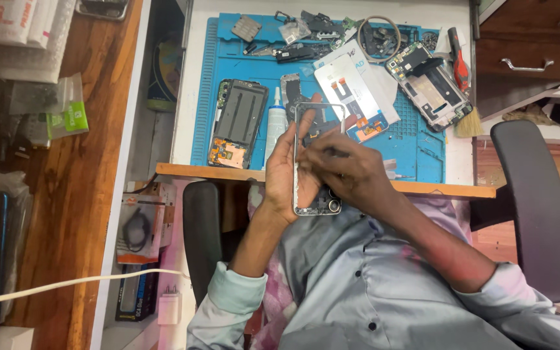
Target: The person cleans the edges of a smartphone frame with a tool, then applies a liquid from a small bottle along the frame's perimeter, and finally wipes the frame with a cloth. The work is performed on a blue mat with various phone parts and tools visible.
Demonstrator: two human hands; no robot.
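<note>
Two hands meet over my lap, just below the desk edge. My left hand [284, 178] clasps the silver phone frame [317, 159] by its long left edge, fingers curled round it. My right hand [348, 170] pinches what looks like a thin tool against the frame's inside, at about three o'clock. I judge this scraping or prying work; next it needs steady, light pressure along the edge.
</note>
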